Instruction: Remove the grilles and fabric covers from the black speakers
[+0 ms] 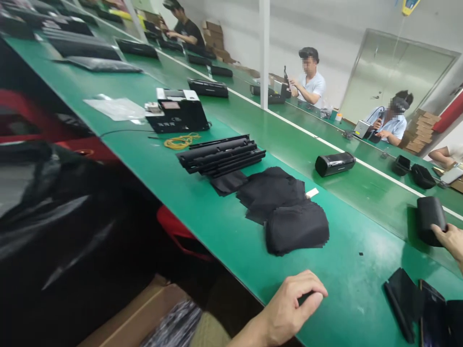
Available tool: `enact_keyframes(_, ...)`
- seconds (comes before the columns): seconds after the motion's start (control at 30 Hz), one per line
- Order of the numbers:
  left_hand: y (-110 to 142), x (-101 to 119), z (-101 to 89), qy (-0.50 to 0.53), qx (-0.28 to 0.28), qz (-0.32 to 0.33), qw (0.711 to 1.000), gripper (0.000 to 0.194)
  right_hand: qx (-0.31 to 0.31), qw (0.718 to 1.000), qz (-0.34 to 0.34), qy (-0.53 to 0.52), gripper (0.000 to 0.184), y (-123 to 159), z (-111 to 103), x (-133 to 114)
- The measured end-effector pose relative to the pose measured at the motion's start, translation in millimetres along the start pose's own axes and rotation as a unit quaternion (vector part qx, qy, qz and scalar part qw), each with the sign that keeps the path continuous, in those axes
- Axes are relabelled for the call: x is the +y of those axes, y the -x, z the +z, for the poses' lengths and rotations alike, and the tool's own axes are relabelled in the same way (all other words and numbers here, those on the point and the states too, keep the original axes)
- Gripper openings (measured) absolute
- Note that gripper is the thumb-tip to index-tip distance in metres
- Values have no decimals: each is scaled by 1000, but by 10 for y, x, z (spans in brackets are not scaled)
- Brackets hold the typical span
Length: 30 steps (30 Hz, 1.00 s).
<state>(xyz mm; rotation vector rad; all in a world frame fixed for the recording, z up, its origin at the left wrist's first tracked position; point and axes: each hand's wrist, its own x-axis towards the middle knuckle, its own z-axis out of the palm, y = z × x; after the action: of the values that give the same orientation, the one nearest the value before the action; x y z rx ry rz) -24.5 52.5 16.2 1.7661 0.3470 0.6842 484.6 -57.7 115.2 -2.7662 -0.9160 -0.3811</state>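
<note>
Right hand (450, 241) grips the black cylinder (430, 220) on the bench (231, 231); left hand (292, 301) rests curled and empty, well apart.

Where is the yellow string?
In the head view, the yellow string lies on the green table, left of centre, between the black machine and the black rods.

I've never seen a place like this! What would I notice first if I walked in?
Probably the long green workbench, with a heap of black fabric pieces in the middle and a stack of black rods behind it. At the right edge, the right hand touches a black cylinder-shaped unit, while the left hand rests curled on the near edge.
</note>
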Motion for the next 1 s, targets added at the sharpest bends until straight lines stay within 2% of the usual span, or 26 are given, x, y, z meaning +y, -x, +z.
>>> enact_keyframes(0.27, -23, -19, -27, -2, -8, -1, 1000, 29, -56, 995, -57, 53, 41, 50, 557, -593)
enact_keyframes(0.33, -22, -26, -35, -8, -12, 5, 1000, 30, -57, 995, -45, 64, 40, 38, 611, -711)
enact_keyframes(0.4, -23, -28, -44, -14, -13, 13, 1000, 30, -57, 995, -29, 74, 44, 29, 584, -708)
enact_keyframes(0.5, -35, -36, -67, -14, -6, 16, 1000, 31, -64, 994, 4, 87, 50, 54, 350, -422)
enact_keyframes(0.63, -65, -51, -90, -8, -17, 26, 999, 31, -82, 982, 114, 129, 45, 241, -265, 249)
enact_keyframes(0.73, -80, -49, -88, -4, -25, 33, 999, 29, -100, 956, 217, 167, 41, 501, -742, 740)
enact_keyframes(0.8, -88, -45, -85, -4, -29, 31, 999, 29, -120, 939, 266, 179, 44, 695, -949, 1020)
enact_keyframes(0.87, -93, -43, -86, -6, -33, 26, 999, 29, -137, 931, 288, 177, 46, 862, -1030, 1249)
enact_keyframes(1.0, -78, -45, -80, -12, -34, 12, 999, 30, -114, 927, 314, 171, 39, 998, -944, 1554)
